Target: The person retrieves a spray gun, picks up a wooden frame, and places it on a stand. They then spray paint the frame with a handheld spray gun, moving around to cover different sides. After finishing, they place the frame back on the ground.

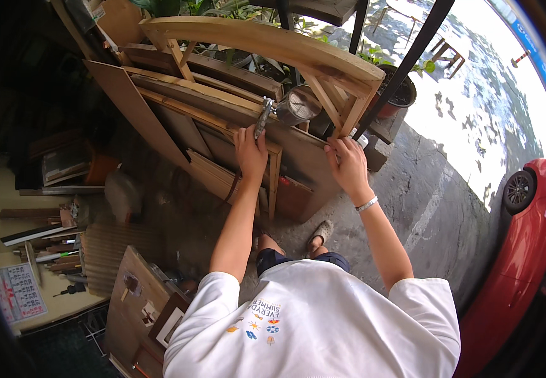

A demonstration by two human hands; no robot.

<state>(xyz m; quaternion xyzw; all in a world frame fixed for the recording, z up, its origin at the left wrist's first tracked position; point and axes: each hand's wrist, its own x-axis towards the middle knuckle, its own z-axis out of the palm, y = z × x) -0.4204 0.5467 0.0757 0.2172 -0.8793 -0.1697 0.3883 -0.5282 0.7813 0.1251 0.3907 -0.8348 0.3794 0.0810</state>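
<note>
Atop one board [304,151], pinches one metal tool [262,120] with left hand [251,153]; rests right hand [351,166], cannot tell if grasping.

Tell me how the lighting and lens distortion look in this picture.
Head view: sunlight washes out the road at upper right, while scrap wood at left sits in shadow. Head view: the red car curves along the fisheye rim. Head view: the left hand and right hand look fairly sharp.
</note>
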